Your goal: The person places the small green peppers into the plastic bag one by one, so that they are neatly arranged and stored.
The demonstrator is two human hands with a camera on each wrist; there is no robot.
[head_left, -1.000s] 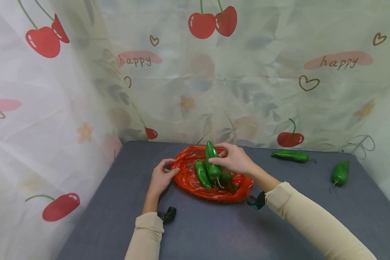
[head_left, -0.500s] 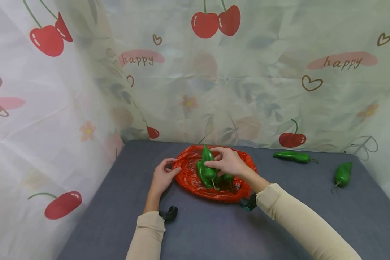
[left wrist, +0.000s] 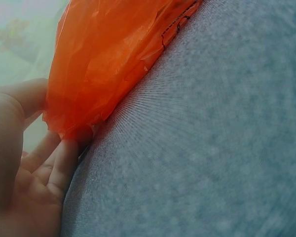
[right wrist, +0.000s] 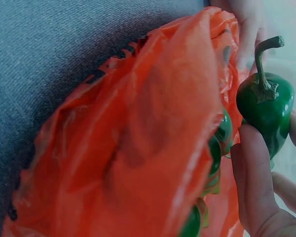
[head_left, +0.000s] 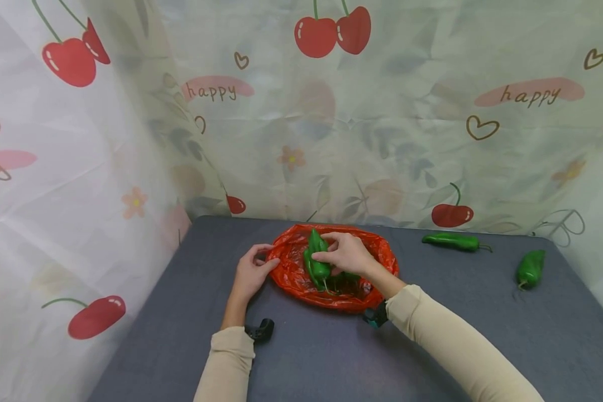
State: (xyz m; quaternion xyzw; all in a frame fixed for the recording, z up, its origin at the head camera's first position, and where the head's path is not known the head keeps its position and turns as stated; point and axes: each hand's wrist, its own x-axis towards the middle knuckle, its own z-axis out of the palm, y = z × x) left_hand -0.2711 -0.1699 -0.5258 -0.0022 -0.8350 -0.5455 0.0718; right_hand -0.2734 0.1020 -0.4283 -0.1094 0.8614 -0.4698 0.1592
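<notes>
Head view: right fingers (head_left: 325, 257) grip 1 pepper (head_left: 320, 271) between them; left fingers (head_left: 269, 266) pinch bag (head_left: 290, 285).

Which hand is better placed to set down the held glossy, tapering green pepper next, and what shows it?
Probably the right hand: it holds the glossy, tapering green pepper at the mouth of the crinkled red plastic bag. The left hand holds no pepper; it pinches the bag's edge.

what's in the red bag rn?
Several green peppers are visible inside the red bag; the right hand holds another pepper at its opening. Bag folds, peppers and that hand cover the rest, so no exact count.
</notes>
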